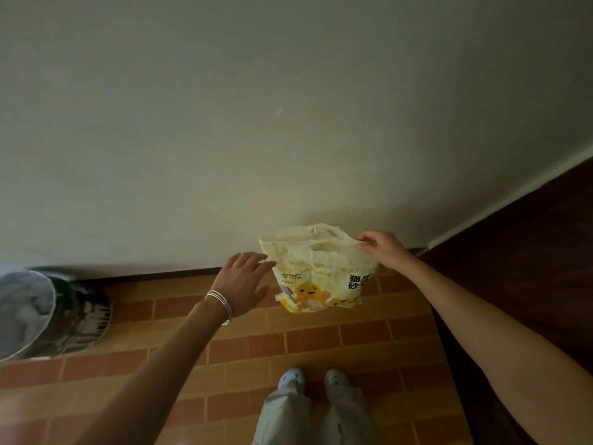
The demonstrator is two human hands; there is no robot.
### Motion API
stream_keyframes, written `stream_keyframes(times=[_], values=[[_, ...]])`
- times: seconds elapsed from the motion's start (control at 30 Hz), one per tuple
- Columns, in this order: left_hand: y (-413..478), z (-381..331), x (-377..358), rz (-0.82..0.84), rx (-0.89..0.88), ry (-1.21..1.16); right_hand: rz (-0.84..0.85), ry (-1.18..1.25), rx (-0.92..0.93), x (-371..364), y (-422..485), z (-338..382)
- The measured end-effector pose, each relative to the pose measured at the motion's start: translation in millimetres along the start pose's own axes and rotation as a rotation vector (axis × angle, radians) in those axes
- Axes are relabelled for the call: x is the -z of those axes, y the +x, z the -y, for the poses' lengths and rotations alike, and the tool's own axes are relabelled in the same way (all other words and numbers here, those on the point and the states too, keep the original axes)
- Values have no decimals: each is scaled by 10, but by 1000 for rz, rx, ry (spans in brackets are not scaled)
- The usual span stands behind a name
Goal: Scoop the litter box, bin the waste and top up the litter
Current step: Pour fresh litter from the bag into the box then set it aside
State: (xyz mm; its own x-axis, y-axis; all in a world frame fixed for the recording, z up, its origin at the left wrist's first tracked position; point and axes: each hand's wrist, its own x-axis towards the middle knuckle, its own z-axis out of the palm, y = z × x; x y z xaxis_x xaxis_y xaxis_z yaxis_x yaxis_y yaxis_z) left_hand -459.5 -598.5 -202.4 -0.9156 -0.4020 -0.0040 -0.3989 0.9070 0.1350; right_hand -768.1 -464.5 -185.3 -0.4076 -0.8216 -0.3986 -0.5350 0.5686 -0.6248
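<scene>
I see the litter bag point(317, 274) just right of the frame's centre, in front of the pale wall point(288, 123) and over the brick-tiled floor point(321, 345). The right hand point(383, 248) has its grip pinching the bag's upper right corner. The left hand point(244, 281), bangles point(221, 305) on its wrist, has its grip spread, fingertips at the bag's left edge. A lined bin point(86, 316) stands at the frame's left edge.
</scene>
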Motion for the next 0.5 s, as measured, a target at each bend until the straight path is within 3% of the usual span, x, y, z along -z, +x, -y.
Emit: stream_keyframes(times=[0.5], values=[[458, 210, -2597, -10, 143, 31, 11, 96, 106, -1464, 1798, -2014]])
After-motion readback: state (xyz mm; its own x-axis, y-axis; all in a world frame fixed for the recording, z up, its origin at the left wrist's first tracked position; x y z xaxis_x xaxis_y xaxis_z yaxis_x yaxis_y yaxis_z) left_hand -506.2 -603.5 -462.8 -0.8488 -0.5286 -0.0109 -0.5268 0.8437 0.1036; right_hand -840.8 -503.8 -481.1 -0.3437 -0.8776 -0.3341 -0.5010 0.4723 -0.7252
